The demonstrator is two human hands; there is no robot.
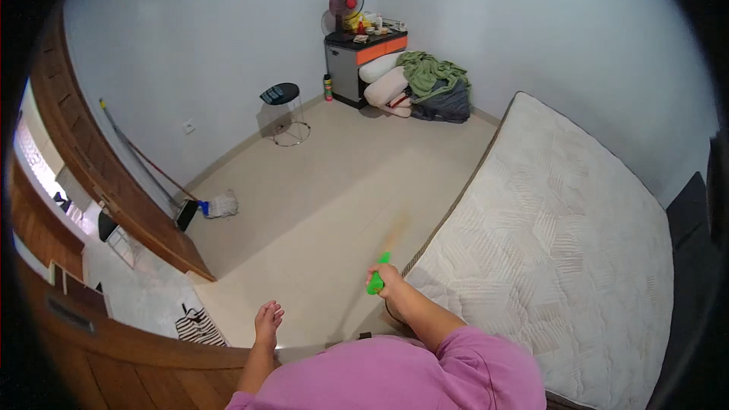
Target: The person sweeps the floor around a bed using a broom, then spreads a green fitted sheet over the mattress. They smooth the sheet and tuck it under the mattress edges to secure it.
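My right hand [385, 280] is closed around the green handle [377, 281] of a brush or whisk broom, just left of the mattress edge. Its tan far end [397, 230] is blurred and points away from me over the tiled floor. To the left, my left hand [268, 319] is raised above the floor near the doorway, fingers apart and holding nothing. The quilted white mattress [547, 245] with a brown striped border fills the right side.
A mop [222, 204] and a dustpan [186, 215] stand by the open wooden door [114, 182]. Along the far wall are a round stool [282, 94], a spray can [327, 88], a desk [344, 71] bearing a fan [345, 3], and a pile of pillows and a green blanket [430, 74].
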